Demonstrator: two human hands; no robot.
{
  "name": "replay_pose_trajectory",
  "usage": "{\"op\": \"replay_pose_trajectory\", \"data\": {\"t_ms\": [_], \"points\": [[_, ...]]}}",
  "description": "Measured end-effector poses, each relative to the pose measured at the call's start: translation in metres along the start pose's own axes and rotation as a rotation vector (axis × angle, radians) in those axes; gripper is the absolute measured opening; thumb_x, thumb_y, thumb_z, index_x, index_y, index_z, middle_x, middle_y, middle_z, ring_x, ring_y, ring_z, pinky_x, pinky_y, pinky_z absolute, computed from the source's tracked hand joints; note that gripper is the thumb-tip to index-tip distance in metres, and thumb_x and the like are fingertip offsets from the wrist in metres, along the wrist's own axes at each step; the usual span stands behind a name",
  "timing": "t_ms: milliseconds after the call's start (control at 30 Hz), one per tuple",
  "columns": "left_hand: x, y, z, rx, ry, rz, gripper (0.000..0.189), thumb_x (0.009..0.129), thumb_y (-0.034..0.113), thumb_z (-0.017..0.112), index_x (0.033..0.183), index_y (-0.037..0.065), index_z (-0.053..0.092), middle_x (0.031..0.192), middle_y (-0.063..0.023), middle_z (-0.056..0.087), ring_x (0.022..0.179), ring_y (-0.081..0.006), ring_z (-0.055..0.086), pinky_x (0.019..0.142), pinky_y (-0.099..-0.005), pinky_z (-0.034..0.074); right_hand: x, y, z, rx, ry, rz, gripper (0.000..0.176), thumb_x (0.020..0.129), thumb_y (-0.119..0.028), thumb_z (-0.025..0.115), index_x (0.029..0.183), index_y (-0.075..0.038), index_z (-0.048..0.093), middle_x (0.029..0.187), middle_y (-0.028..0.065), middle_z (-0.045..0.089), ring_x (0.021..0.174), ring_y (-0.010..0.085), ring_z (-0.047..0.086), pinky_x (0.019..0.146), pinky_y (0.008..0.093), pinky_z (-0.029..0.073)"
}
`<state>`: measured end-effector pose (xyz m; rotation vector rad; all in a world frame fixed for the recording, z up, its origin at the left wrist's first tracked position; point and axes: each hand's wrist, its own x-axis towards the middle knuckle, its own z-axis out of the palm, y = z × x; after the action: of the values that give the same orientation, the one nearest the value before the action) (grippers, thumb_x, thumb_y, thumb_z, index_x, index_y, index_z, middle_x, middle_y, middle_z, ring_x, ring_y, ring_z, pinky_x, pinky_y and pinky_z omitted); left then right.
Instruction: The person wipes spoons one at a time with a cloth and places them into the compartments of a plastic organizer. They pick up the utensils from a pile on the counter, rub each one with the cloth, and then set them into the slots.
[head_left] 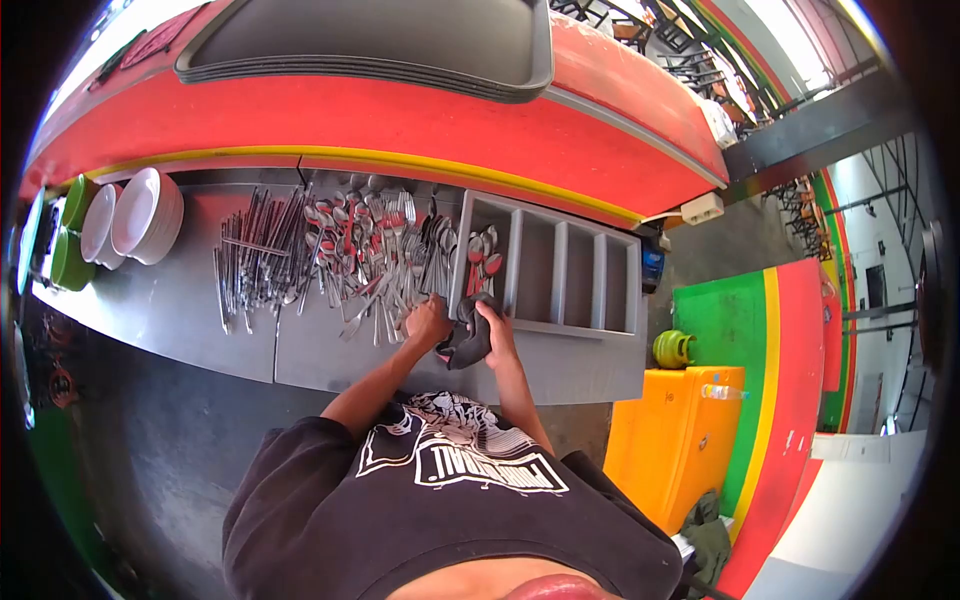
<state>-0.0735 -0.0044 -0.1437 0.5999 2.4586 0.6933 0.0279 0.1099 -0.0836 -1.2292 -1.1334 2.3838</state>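
Observation:
My right hand (494, 332) grips a dark cloth (466, 345) at the front left corner of a grey cutlery tray (572, 325). Close beside it, my left hand (428, 318) is closed at the near right edge of a heap of spoons and forks (365, 240). Its fingers are partly hidden, and I cannot make out what is in them. Several spoons (483, 262) lie in the tray's leftmost compartment. To the left of the heap is a pile of thin, dark-handled cutlery (262, 250), perhaps knives.
White bowls (148, 215) and green bowls (72, 262) stand at the left of the metal counter (190, 290). Stacked black trays (370, 45) rest on the red ledge (400, 115) above. An orange cabinet (655, 430) with a green gas cylinder (673, 349) stands at right.

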Motion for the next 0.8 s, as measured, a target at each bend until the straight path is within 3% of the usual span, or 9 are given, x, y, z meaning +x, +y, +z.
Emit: {"op": "replay_pose_trajectory", "data": {"t_ms": [67, 267, 467, 667, 767, 800], "points": [[-0.004, 0.011, -0.003, 0.060, -0.034, -0.057, 0.059, 0.071, 0.033, 0.076, 0.115, 0.005, 0.048, 0.105, -0.0192, 0.067, 0.094, -0.0378, 0.067, 0.077, -0.0501, 0.054, 0.001, -0.005, -0.007, 0.018, -0.072, 0.044, 0.034, 0.079, -0.027, 0.078, 0.104, -0.008, 0.064, 0.083, 0.0036, 0.064, 0.064, 0.0163, 0.061, 0.056, 0.0305, 0.050], [-0.012, 0.011, 0.019, 0.113, 0.197, 0.001, 0.054, 0.069, 0.031, 0.075, 0.111, 0.005, 0.052, 0.107, -0.0177, 0.062, 0.094, -0.0345, 0.065, 0.084, -0.0456, 0.052, 0.007, -0.004, -0.021, -0.014, -0.177, 0.081, 0.032, 0.085, -0.031, 0.071, 0.106, -0.009, 0.062, 0.088, 0.0036, 0.063, 0.065, 0.0147, 0.058, 0.053, 0.0259, 0.047], [0.000, -0.006, 0.030, -0.005, 0.157, -0.028, 0.045, 0.073, 0.028, 0.071, 0.105, 0.000, 0.055, 0.106, -0.0204, 0.063, 0.095, -0.0376, 0.064, 0.084, -0.0483, 0.050, 0.000, 0.004, -0.023, 0.076, -0.128, 0.050, 0.032, 0.084, -0.032, 0.073, 0.104, -0.010, 0.060, 0.082, 0.0038, 0.062, 0.065, 0.0166, 0.060, 0.055, 0.0312, 0.049], [-0.006, -0.021, 0.001, -0.117, 0.016, 0.029, 0.029, 0.081, 0.024, 0.063, 0.091, -0.003, 0.062, 0.090, -0.0248, 0.067, 0.090, -0.0433, 0.065, 0.081, -0.0508, 0.051, -0.021, 0.012, -0.012, 0.322, -0.126, -0.026, 0.034, 0.091, -0.039, 0.064, 0.109, -0.011, 0.057, 0.091, 0.0043, 0.061, 0.075, 0.0160, 0.059, 0.061, 0.0310, 0.050], [-0.007, -0.052, 0.012, -0.217, 0.080, 0.065, 0.032, 0.080, 0.028, 0.064, 0.086, -0.003, 0.062, 0.083, -0.0271, 0.067, 0.084, -0.0459, 0.065, 0.077, -0.0514, 0.052, -0.030, 0.026, -0.009, 0.485, -0.120, -0.078, 0.036, 0.093, -0.042, 0.058, 0.111, -0.011, 0.057, 0.098, 0.0058, 0.062, 0.082, 0.0182, 0.059, 0.071, 0.0323, 0.051], [-0.008, -0.059, 0.006, -0.249, 0.007, 0.125, 0.028, 0.087, 0.023, 0.062, 0.091, -0.004, 0.060, 0.081, -0.0267, 0.068, 0.076, -0.0395, 0.069, 0.068, -0.0458, 0.056, -0.036, 0.029, -0.005, 0.538, -0.099, -0.084, 0.037, 0.093, -0.043, 0.057, 0.112, -0.011, 0.057, 0.099, 0.0063, 0.062, 0.083, 0.0189, 0.059, 0.072, 0.0330, 0.051]]}}
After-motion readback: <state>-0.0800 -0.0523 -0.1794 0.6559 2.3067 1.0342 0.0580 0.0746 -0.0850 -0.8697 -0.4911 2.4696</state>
